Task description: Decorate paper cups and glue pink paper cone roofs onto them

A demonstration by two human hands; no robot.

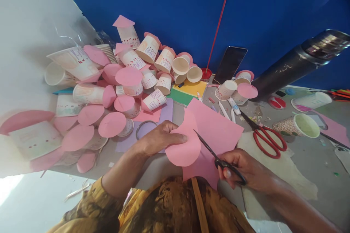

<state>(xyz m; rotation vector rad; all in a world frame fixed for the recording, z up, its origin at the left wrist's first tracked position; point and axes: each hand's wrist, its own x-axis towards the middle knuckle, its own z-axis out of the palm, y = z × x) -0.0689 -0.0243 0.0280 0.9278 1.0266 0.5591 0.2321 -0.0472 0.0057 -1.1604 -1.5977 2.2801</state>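
Observation:
My left hand (pixel 161 138) pinches a sheet of pink paper (pixel 216 127) by its rounded, partly cut-out lobe, thumb on top. In my right hand (pixel 235 167) is a pair of dark-handled scissors (pixel 209 145), fingers through the handles. The blades point up and left along the curved cut edge between the lobe and the rest of the sheet. Close by my left wrist a grey ring (pixel 139 130) lies on purple paper (pixel 124 145). Red-handled scissors (pixel 269 140) rest on the table beyond my right hand.
Several paper cups with pink paper tops (pixel 128 76) crowd the left side against the wall. A black flask (pixel 290 65), a phone (pixel 231 63) and a red stick on a base (pixel 206 72) stand along the back. More cups (pixel 298 125) and markers (pixel 223 110) lie on the right.

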